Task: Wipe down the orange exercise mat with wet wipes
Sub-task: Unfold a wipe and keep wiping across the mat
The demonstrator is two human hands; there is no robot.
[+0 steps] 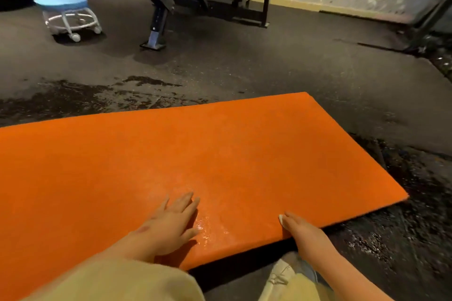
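Pale sleeve (pixel 122 278) nearest me, then dark gym floor (pixel 244 68), wet in patches, with the orange mat (pixel 122 166) flat on it. Left hand (pixel 168 222) lies flat-palmed on the mat, fingers spread. Right hand (pixel 302 230) touches its near edge; whether it grips, I cannot tell.
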